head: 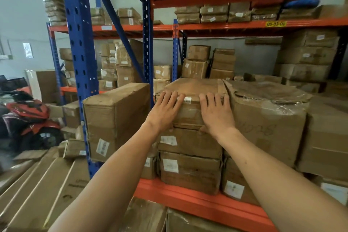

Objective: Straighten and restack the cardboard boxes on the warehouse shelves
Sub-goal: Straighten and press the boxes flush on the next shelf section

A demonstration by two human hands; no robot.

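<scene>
A flat, worn cardboard box [194,86] lies on top of a stack of two more labelled boxes [190,171] on the orange shelf beam [188,197]. My left hand [165,109] lies flat against the top box's front left edge, fingers spread over the rim. My right hand [216,113] presses on its front right edge in the same way. Neither hand closes around anything. A large box with crumpled plastic wrap [267,118] stands touching the stack on the right. A long box [114,117] stands to the left, apart from the stack.
A blue upright post [79,58] rises left of the long box. Long flat cartons [43,184] lean at the lower left, beside red and black bags [28,111]. More boxes fill the rear shelves [222,62] and the upper shelf [226,13].
</scene>
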